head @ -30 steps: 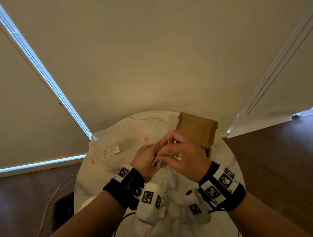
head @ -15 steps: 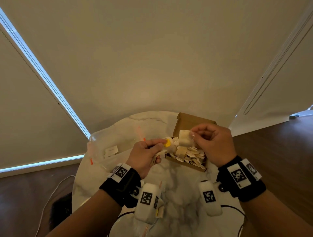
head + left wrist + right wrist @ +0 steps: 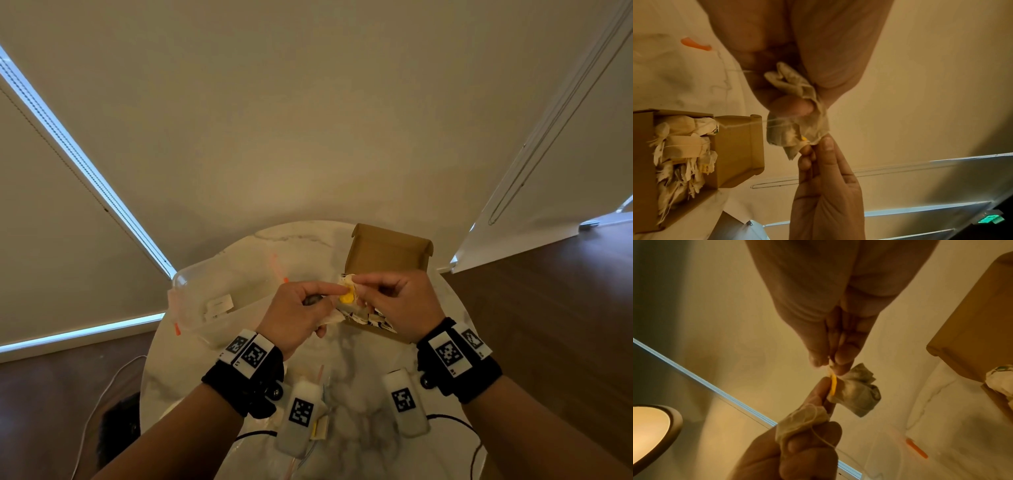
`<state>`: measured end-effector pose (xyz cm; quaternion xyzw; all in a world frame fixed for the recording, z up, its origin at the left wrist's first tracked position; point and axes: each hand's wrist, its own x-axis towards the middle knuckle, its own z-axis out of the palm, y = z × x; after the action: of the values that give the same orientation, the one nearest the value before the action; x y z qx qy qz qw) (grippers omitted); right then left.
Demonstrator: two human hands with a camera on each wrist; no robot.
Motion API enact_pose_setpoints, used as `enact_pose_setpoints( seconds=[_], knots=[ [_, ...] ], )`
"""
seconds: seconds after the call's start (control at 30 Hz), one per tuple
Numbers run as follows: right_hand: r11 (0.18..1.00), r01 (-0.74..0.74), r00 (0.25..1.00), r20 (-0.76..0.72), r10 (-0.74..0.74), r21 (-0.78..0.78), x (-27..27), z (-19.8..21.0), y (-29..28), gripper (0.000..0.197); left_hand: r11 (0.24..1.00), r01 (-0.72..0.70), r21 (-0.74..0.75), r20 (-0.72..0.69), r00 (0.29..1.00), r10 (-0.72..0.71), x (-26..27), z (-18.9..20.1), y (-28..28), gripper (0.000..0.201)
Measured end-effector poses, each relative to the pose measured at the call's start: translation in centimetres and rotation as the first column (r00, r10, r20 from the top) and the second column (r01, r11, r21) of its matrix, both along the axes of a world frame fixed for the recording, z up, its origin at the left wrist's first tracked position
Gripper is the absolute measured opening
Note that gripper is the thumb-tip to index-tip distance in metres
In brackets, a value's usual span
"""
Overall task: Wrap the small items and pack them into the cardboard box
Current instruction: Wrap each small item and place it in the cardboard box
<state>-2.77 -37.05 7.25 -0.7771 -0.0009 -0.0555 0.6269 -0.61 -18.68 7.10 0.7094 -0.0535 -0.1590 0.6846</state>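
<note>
Above the table [image 3: 191, 359], just in front of the cardboard box [image 3: 387, 251], our 2 hands met on 1 item. Change since 0.5 s ago: our right hand [image 3: 399, 305], then lifted apart over the box with a pale piece, had come back to our left hand [image 3: 296, 317]. We judged a new wrapping step was beginning. Item: a small tea-bag-like pouch [image 3: 797, 129] with a yellow tag [image 3: 346, 297], strung on thin thread. Left grip: fingers curled round a crumpled wrap [image 3: 797, 420], forefinger tip pressing the tag. Right grip: thumb and forefinger pinching the pouch's corner at the tag. The pouch hung between both grips, clear of the table. Box: open, already holding several wrapped bundles [image 3: 682, 146].
</note>
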Motion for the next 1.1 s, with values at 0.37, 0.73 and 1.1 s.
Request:
enact_pose_setpoints(
  seconds=[0.37, 0.73, 1.1],
  knots=[
    [0.893, 0.297, 0.941, -0.055, -0.334, -0.338, 4.9, -3.3, -5.9, 0.02, 0.983, -0.179, 0.034, -0.093, 0.979, 0.182, 2.3, -3.0, -0.7, 0.021],
    [0.681, 0.168, 0.86, -0.232, -0.455, -0.713, 8.3, -12.7, -10.1, 0.007, 0.967, -0.255, -0.004, -0.261, 0.934, 0.246, 3.0, -5.2, 0.6, 0.038],
    [0.596, -0.123, 0.88, -0.365, -0.304, -0.793, 5.9, -15.9, -10.3, 0.022, 0.97, -0.192, 0.151, -0.071, 0.976, 0.205, 1.7, -7.8, 2.0, 0.049]
  ],
)
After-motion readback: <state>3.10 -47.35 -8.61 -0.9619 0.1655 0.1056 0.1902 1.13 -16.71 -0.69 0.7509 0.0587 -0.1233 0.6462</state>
